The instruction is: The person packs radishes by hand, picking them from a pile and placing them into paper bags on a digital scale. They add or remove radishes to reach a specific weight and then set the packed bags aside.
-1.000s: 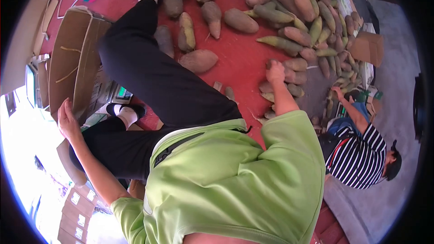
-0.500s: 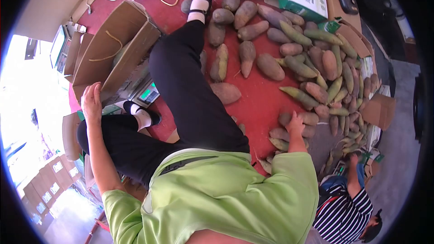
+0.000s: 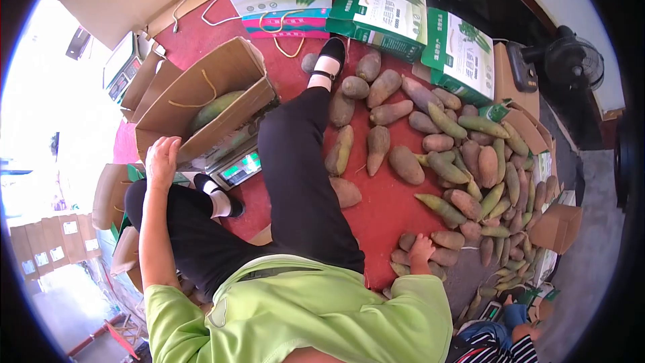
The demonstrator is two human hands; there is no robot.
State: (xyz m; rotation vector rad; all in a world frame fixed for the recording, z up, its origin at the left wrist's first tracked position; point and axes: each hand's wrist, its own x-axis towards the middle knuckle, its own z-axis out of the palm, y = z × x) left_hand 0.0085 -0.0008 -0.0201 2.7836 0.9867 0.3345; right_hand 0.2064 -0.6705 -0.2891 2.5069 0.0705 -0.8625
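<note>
My left hand (image 3: 162, 159) is at the near corner of an open cardboard box (image 3: 225, 123), its fingers loosely extended and no object seen in them. Inside the box lies a green radish (image 3: 216, 109). Under the box is a scale (image 3: 240, 169) with a lit green display. On the right, my right hand (image 3: 422, 249) is down among reddish-brown radishes (image 3: 447, 240), fingers curled. It touches at least one of them, but the fingertips are hidden, so its hold cannot be made out.
A large pile of green and reddish radishes (image 3: 474, 191) spreads over the red mat (image 3: 379, 212). Printed green-and-white cartons (image 3: 463, 44) line the back, with a black fan (image 3: 573, 60) beyond. Another person's striped sleeve (image 3: 524, 349) shows at lower right, near a second scale (image 3: 492, 312).
The view has tilted upward, bringing in more of the cartons and the fan. My right hand's fingers look more curled on the radishes. My left hand stays by the box.
</note>
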